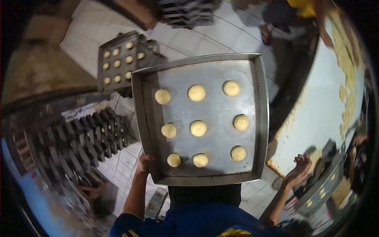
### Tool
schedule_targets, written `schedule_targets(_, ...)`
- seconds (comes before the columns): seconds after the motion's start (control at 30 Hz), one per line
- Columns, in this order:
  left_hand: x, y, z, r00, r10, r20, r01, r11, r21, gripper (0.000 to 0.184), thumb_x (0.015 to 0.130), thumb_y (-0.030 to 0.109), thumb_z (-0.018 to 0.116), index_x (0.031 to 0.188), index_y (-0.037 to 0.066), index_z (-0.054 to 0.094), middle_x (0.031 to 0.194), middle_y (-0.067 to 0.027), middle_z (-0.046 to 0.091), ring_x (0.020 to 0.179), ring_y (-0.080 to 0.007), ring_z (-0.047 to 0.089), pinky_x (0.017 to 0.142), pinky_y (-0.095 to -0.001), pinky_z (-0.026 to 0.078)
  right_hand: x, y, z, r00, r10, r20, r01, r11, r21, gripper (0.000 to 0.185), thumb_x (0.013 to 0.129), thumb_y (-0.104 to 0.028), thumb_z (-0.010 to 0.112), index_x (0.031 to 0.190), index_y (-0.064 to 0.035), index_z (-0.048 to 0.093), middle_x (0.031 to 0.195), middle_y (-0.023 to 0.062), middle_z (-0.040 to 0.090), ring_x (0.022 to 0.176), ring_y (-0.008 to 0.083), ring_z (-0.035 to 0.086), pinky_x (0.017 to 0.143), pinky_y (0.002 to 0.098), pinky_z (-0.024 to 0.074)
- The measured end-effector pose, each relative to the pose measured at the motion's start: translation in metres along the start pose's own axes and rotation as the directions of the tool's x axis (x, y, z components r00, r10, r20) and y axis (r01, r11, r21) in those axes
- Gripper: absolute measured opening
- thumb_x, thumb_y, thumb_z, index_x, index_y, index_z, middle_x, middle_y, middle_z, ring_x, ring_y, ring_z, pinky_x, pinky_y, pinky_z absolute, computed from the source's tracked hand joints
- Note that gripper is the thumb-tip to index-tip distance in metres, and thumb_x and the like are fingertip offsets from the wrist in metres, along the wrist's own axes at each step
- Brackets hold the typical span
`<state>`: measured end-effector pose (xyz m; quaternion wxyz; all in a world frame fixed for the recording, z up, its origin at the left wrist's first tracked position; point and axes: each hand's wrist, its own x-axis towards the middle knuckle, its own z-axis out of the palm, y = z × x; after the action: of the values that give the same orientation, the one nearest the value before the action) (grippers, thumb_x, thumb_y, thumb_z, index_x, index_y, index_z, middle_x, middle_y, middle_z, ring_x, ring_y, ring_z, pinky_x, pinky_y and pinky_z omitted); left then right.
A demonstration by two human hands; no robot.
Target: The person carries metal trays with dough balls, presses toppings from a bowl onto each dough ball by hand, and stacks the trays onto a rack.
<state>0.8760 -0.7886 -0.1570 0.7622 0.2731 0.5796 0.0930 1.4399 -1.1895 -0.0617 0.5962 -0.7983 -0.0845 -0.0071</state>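
Note:
A large square metal baking tray [217, 108] is in front of my body, its inside facing me. Round pale-yellow dough balls [198, 128] sit spaced apart on it in three rows of three. At the tray's lower left side, my left hand [144, 165] grips the edge, with part of its fingers hidden by the wall. Away from the tray to the right, my right hand [300, 170] is raised with its fingers apart and slightly bent, holding nothing.
Another tray of dough balls [117, 62] rests at the upper left. Stacked dark trays [87, 138] stand on the left, more [187, 14] at the top. A white table [319, 106] with dough pieces [347, 91] is on the right, a person [280, 17] beyond. A tray [321, 189] lies lower right.

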Motion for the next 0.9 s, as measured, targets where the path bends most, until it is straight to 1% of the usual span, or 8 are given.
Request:
schedule_targets(0.17, -0.001, 0.01, -0.047, 0.957, 0.157, -0.245, -0.202, 0.965, -0.168, 0.059, 0.077, 0.036, 0.067, 0.122, -0.003, 0.068, 0.105, -0.0126, 0.072, 0.091, -0.0302, 0.072, 0.081, -0.0452, 0.061, 0.0, -0.016, 0.141, 0.984, -0.031, 0.178, 0.004, 0.989, 0.148, 0.058, 0.116, -0.05, 0.045, 0.129, 0.0023, 0.066, 0.099, 0.0107, 0.07, 0.089, 0.0178, 0.062, 0.08, 0.0338, 0.0477)
schedule_targets(0.23, 0.02, 0.045, -0.082, 0.94, 0.122, -0.318, -0.226, 0.922, -0.313, 0.047, 0.08, 0.028, 0.065, 0.119, 0.002, 0.068, 0.106, -0.0098, 0.071, 0.09, -0.0236, 0.07, 0.078, -0.0384, 0.058, -0.018, -0.031, 0.22, 0.983, 0.019, 0.185, -0.045, 0.99, 0.136, 0.056, 0.116, -0.051, 0.045, 0.123, 0.0004, 0.067, 0.096, 0.0094, 0.069, 0.084, 0.0174, 0.062, 0.077, 0.0334, 0.0475)
schedule_targets(0.3, 0.075, 0.065, -0.151, 0.95, 0.09, -0.298, -0.182, 0.938, -0.294, 0.043, 0.081, 0.029, 0.067, 0.114, 0.002, 0.069, 0.108, -0.0103, 0.072, 0.091, -0.0238, 0.07, 0.078, -0.0395, 0.059, -0.042, -0.039, 0.279, 0.946, -0.005, 0.325, -0.031, 0.994, 0.107, 0.056, 0.116, -0.052, 0.044, 0.12, -0.0008, 0.068, 0.095, 0.0088, 0.068, 0.081, 0.0164, 0.06, 0.075, 0.0326, 0.0463)
schedule_targets(0.4, 0.16, 0.137, -0.208, 0.903, 0.244, -0.353, -0.354, 0.888, -0.292, 0.04, 0.081, 0.025, 0.067, 0.113, 0.001, 0.067, 0.106, -0.0119, 0.07, 0.091, -0.0265, 0.07, 0.08, -0.042, 0.059, -0.083, -0.07, 0.368, 0.919, 0.036, 0.393, -0.073, 0.994, 0.081, 0.056, 0.116, -0.052, 0.044, 0.115, -0.0015, 0.069, 0.092, 0.0064, 0.066, 0.08, 0.0149, 0.058, 0.072, 0.0314, 0.0451)
schedule_targets(0.47, 0.212, 0.207, -0.22, 0.917, 0.356, -0.177, -0.393, 0.746, -0.537, 0.039, 0.08, 0.019, 0.067, 0.115, 0.001, 0.064, 0.106, -0.0128, 0.068, 0.092, -0.0307, 0.069, 0.085, -0.0459, 0.059, -0.104, -0.087, 0.411, 0.89, 0.012, 0.455, -0.072, 0.991, 0.113, 0.054, 0.117, -0.049, 0.044, 0.115, -0.0014, 0.069, 0.091, 0.0057, 0.065, 0.079, 0.015, 0.058, 0.071, 0.0317, 0.0453)
schedule_targets(0.53, 0.303, 0.214, -0.298, 0.905, 0.374, -0.204, -0.424, 0.742, -0.519, 0.042, 0.079, 0.017, 0.066, 0.117, 0.001, 0.062, 0.108, -0.0131, 0.066, 0.095, -0.0324, 0.068, 0.088, -0.0468, 0.059, -0.124, -0.104, 0.442, 0.873, 0.063, 0.484, -0.11, 0.992, 0.069, 0.054, 0.117, -0.048, 0.044, 0.112, -0.0003, 0.069, 0.088, 0.0048, 0.065, 0.076, 0.0149, 0.06, 0.07, 0.0309, 0.0457)
schedule_targets(0.73, 0.39, 0.315, -0.311, 0.952, 0.136, -0.276, -0.277, 0.769, -0.576, 0.054, 0.078, 0.018, 0.064, 0.129, 0.002, 0.06, 0.12, -0.0123, 0.064, 0.111, -0.0338, 0.065, 0.098, -0.0481, 0.057, -0.145, -0.13, 0.459, 0.849, 0.138, 0.51, -0.101, 0.99, -0.1, 0.054, 0.117, -0.048, 0.045, 0.108, 0.0, 0.068, 0.086, 0.0043, 0.065, 0.08, 0.0149, 0.061, 0.074, 0.0309, 0.0485)
schedule_targets(0.9, 0.439, 0.314, -0.337, 0.938, 0.252, -0.237, -0.34, 0.797, -0.5, 0.056, 0.083, 0.017, 0.063, 0.137, 0.002, 0.059, 0.128, -0.0138, 0.065, 0.118, -0.0344, 0.065, 0.1, -0.0469, 0.057, -0.155, -0.114, 0.435, 0.852, 0.171, 0.494, -0.102, 0.981, -0.164, 0.058, 0.118, -0.046, 0.044, 0.103, 0.0036, 0.07, 0.084, 0.0054, 0.067, 0.08, 0.0159, 0.063, 0.076, 0.032, 0.0491)
